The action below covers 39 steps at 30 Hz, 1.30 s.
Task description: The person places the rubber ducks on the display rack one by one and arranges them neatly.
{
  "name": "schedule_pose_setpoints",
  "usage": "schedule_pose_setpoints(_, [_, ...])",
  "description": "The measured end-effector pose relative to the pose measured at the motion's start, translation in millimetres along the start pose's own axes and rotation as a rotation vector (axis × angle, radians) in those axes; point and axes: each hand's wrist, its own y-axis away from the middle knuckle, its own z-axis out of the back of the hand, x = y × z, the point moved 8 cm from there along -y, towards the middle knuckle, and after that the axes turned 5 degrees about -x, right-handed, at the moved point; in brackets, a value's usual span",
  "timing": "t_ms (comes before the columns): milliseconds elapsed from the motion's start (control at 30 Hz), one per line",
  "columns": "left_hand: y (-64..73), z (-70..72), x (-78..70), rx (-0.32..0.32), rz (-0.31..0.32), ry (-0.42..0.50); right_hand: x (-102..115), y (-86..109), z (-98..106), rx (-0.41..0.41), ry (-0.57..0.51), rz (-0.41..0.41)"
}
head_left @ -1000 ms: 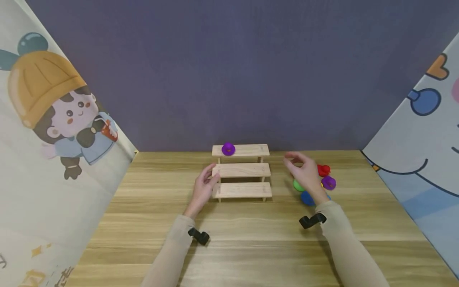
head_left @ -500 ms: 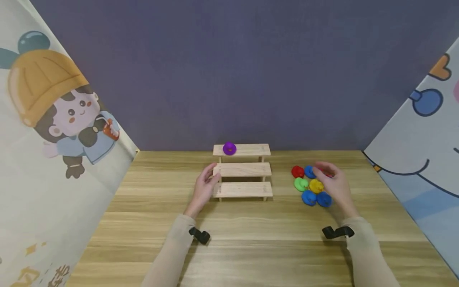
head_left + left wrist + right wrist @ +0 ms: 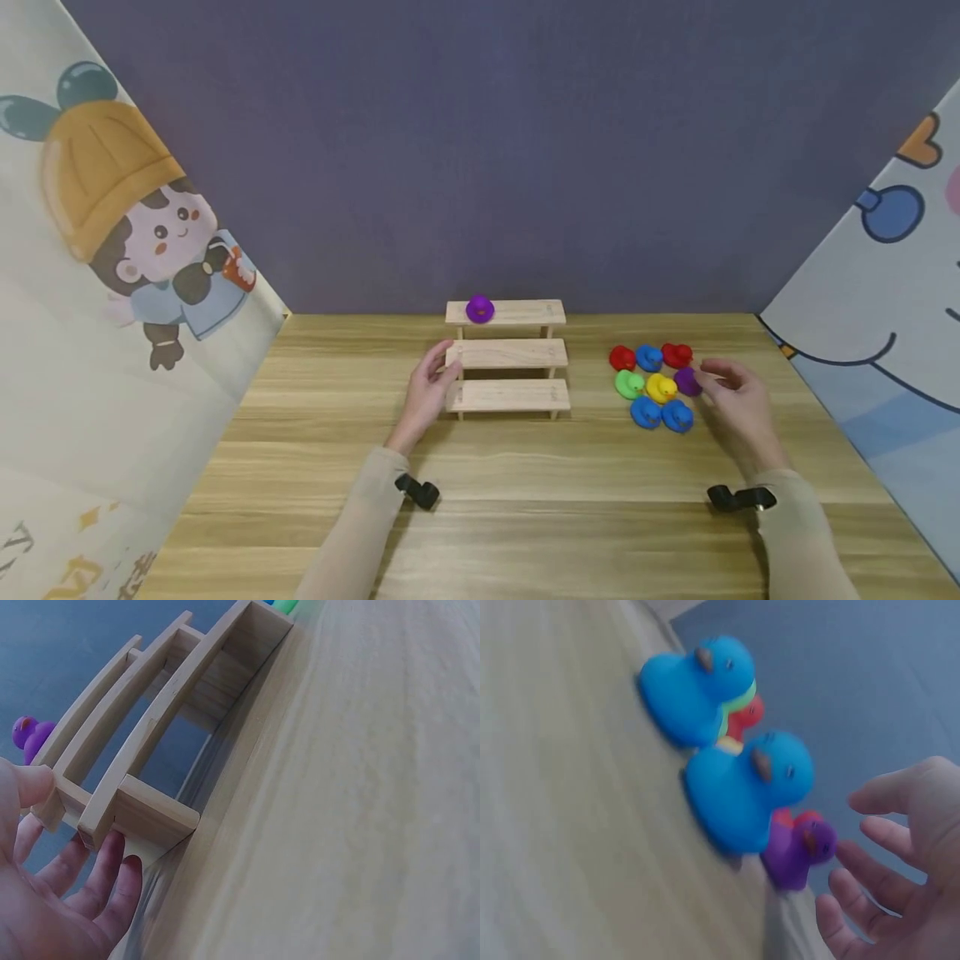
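A three-step wooden stand point(image 3: 510, 354) sits on the table, with a purple rubber duck point(image 3: 480, 309) at the left of its top step. My left hand point(image 3: 427, 392) holds the stand's left end; in the left wrist view the thumb lies against a step's end and fingers curl by the lowest step. Near another purple duck point(image 3: 687, 382), my right hand point(image 3: 738, 404) has its fingers loosely bent and spread. In the right wrist view these fingers are beside that purple duck point(image 3: 799, 853), not around it; whether a fingertip touches it I cannot tell.
Several other ducks are grouped right of the stand: a green duck point(image 3: 629, 385), a yellow duck point(image 3: 662, 388), plus red ducks point(image 3: 677, 355) and blue ducks point(image 3: 647, 412). A dark wall point(image 3: 510, 167) rises behind the table point(image 3: 525, 533), with printed panels at both sides.
My right hand has moved right, from between the stand and the ducks, across the group to its right side, uncovering the ducks. The left hand has stayed at the stand.
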Motion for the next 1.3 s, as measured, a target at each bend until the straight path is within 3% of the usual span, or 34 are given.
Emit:
schedule_pose_setpoints(267, [0.2, 0.5, 1.0, 0.005, -0.002, 0.006, -17.5, -7.0, -0.6, 0.042, 0.046, 0.023])
schedule_pose_setpoints(667, [-1.8, 1.8, 0.8, -0.016, -0.013, 0.009, -17.2, -10.9, -6.1, 0.067, 0.186, 0.051])
schedule_pose_setpoints(933, [-0.8, 0.2, 1.8, -0.008, 0.001, 0.005, -22.8, -7.7, -6.2, 0.064, 0.174, -0.004])
schedule_pose_setpoints(1300, [-1.7, -1.5, 0.6, -0.012, -0.015, 0.018, -20.1, -7.8, -2.4, 0.061, 0.163, -0.003])
